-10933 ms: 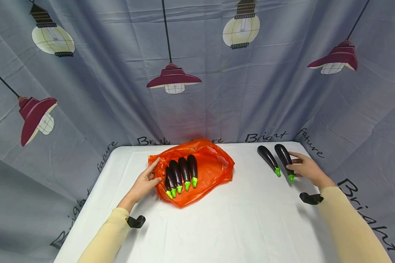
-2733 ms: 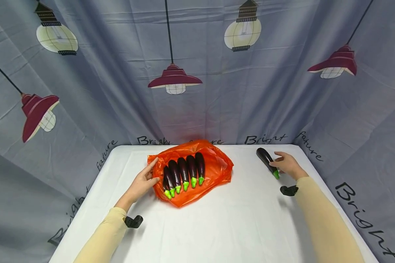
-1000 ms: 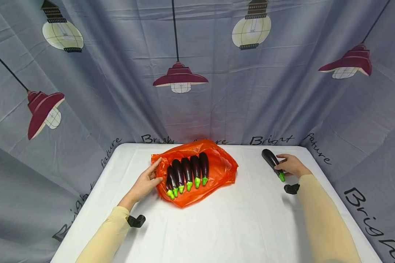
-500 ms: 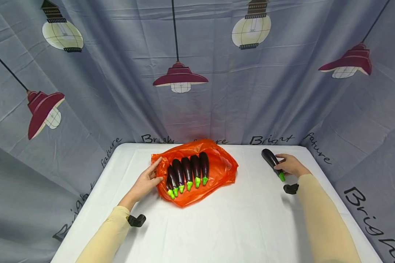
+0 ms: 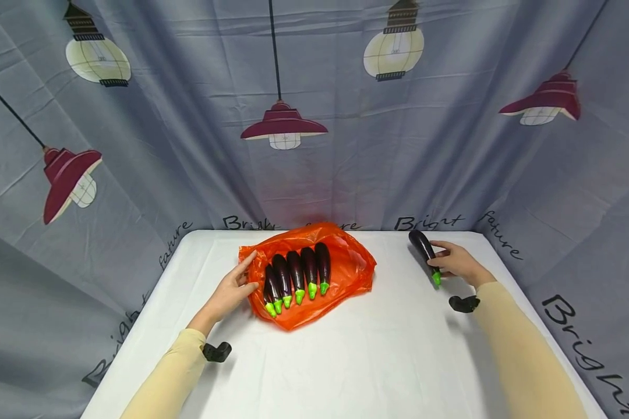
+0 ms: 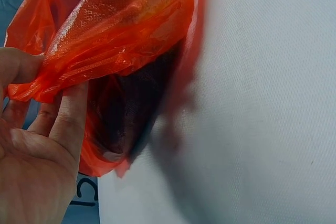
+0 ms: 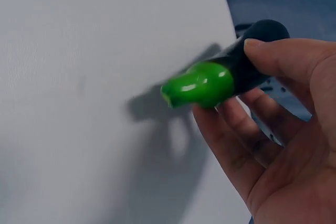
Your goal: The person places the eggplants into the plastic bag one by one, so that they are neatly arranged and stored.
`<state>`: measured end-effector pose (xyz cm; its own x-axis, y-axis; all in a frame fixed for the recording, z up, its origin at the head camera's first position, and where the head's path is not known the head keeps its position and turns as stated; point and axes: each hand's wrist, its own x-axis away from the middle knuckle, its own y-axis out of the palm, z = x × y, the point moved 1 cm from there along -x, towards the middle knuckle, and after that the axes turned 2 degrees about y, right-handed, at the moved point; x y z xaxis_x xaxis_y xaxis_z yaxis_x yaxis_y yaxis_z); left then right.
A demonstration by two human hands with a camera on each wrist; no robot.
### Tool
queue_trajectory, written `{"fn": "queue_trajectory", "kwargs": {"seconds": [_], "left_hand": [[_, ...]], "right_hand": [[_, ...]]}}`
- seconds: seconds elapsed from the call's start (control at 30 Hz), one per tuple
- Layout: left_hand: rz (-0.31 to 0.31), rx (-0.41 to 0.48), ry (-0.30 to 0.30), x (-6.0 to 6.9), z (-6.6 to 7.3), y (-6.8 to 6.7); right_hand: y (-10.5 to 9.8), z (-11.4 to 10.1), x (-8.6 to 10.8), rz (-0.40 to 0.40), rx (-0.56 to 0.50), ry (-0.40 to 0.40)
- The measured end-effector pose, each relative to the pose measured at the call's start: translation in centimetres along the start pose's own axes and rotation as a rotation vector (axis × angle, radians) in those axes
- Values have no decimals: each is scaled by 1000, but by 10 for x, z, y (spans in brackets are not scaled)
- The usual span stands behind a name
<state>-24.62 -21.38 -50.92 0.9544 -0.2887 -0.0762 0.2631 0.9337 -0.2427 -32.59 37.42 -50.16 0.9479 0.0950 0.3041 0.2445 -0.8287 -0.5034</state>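
Observation:
In the head view my left hand [image 5: 229,295] is at the left edge of an orange plastic bag [image 5: 348,273]. The left wrist view shows its thumb and fingers pinching a gathered fold of the bag [image 6: 110,35]. Several dark eggplants [image 5: 296,270] with green caps lie side by side on the bag. Over the table's right side, my right hand [image 5: 457,262] holds a single eggplant [image 5: 420,243]. In the right wrist view the thumb lies on top of this eggplant [image 7: 210,85] and the fingers beneath, its green cap pointing left; a shadow falls apart from it.
A white-covered table [image 5: 335,366] spans the space below both arms. Behind it hangs a grey-blue curtain [image 5: 340,169] printed with lamps and lettering. Each wrist bears a small black camera mount, such as the right one [image 5: 463,304].
My right hand has lifted the last eggplant off the table, after an earlier one went from the right side to the bag's row. My left hand has stayed at the bag's edge.

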Motion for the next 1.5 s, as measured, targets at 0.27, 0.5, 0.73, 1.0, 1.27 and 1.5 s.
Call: {"fn": "queue_trajectory", "kwargs": {"seconds": [0.27,0.5,0.73,1.0,1.27,1.5], "left_hand": [[2,1,9,1,-1,0],[-3,10,4,1,-2,0],[-5,3,15,0,-2,1],[-6,0,4,-1,-2,2],[-3,-14,4,-1,-2,3],[-4,8,13,-1,-2,3]], "right_hand": [[15,-18,8,-68,-122,-43],[29,-37,16,-118,-192,-112],[40,-53,21,-150,-239,-179],[59,-73,28,-253,-294,-243],[78,-84,32,-353,-301,-252],[99,-89,32,-426,-288,-257]]}}
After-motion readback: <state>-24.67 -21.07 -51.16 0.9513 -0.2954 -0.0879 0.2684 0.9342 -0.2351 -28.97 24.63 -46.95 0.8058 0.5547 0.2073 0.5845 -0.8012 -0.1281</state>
